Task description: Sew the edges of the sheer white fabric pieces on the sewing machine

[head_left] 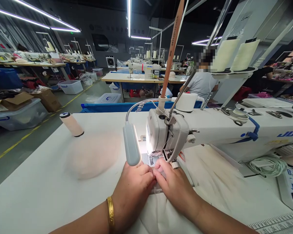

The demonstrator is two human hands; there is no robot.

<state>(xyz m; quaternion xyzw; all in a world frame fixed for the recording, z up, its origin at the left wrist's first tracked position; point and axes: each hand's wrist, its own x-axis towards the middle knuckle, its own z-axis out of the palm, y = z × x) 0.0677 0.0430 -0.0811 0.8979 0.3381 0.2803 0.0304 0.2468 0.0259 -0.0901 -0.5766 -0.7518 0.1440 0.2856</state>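
Just in front of the presser foot [151, 160] of a white sewing machine [158, 133], my two hands meet fingertip to fingertip. My left hand [134, 187], with a gold bracelet on its wrist, is closed in a pinch on cream fabric [156, 209]. On the other side of the needle area, my right hand [178, 187] is also closed on this fabric, thumb against index finger. The fabric hangs down between my wrists toward me. A grey lamp head [132, 144] hangs right over my left fingers. What lies under the fingertips is mostly hidden.
On the table left stand a peach thread spool [72, 124] and a blurred pale patch [95, 156]. More cream fabric [217, 172] spreads at right, near a coiled cord [267, 165] and a ruler [278, 222]. Ahead, a person [201, 83] sits among other machines.
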